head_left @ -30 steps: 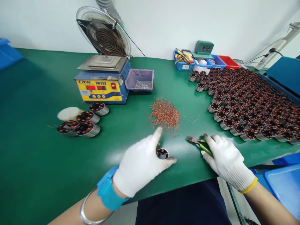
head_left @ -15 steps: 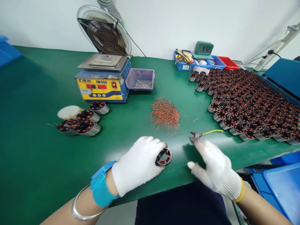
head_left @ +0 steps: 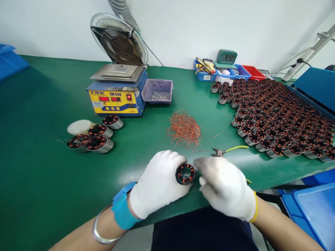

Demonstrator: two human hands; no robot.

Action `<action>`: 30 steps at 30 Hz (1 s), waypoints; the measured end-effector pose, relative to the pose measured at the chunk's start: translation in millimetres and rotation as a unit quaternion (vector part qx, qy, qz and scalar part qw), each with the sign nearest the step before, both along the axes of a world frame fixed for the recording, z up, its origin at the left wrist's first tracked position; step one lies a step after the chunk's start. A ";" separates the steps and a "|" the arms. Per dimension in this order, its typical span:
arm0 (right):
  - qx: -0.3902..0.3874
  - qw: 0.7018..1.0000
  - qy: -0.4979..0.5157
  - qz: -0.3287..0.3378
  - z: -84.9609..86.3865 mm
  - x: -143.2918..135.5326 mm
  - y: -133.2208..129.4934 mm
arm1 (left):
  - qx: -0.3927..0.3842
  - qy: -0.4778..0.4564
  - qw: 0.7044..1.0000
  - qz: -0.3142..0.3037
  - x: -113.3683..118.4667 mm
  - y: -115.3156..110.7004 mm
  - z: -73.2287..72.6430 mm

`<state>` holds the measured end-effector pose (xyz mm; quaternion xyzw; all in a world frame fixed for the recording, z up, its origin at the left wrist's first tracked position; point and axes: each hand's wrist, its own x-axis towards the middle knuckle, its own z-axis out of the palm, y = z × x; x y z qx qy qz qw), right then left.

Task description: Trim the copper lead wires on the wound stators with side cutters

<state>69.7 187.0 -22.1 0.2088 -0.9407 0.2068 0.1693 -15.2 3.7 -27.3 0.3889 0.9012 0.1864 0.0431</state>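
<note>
Head view: a green table [head_left: 146,137] is spreading out beneath the work. Beyond the right hand [head_left: 227,188] and to its right, a crowd of metal-and-copper rings [head_left: 277,115] is standing closely packed. Well beyond the left hand [head_left: 159,184], to its left, a blue-and-yellow machine [head_left: 115,104] is showing red digits. Nearer the left hand, also leftward, a small group of rings [head_left: 99,143] is standing. Ahead of the left hand, touching the machine or just beside it, a purple bin [head_left: 157,84] is sitting. Straight ahead of both hands, a heap of copper wire [head_left: 184,129] is lying loose. Just past the right hand, which is partly hiding them, green-handled cutters [head_left: 221,152] are resting. Smallest, a single ring [head_left: 184,181] is sitting between the hands: the left hand is grasping its left side, while the right hand, curled and blurred, is hovering close by its right; whether it is holding anything, one cannot tell.
</note>
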 end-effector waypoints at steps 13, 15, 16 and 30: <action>-0.090 0.995 -0.002 -0.035 -11.1 -1.4 4.1 | 0.010 -0.069 0.997 0.028 4.8 2.7 4.6; -0.069 0.996 0.042 0.036 -10.5 -3.4 -0.4 | 0.024 -0.059 0.998 0.008 6.4 2.3 2.5; -0.083 0.996 0.035 0.023 -12.0 -5.7 -1.2 | 0.029 -0.060 0.998 -0.008 6.8 2.2 1.9; -0.164 0.946 -0.277 0.027 -1.9 -8.2 19.9 | 0.056 0.045 0.987 -0.142 7.8 2.8 -2.9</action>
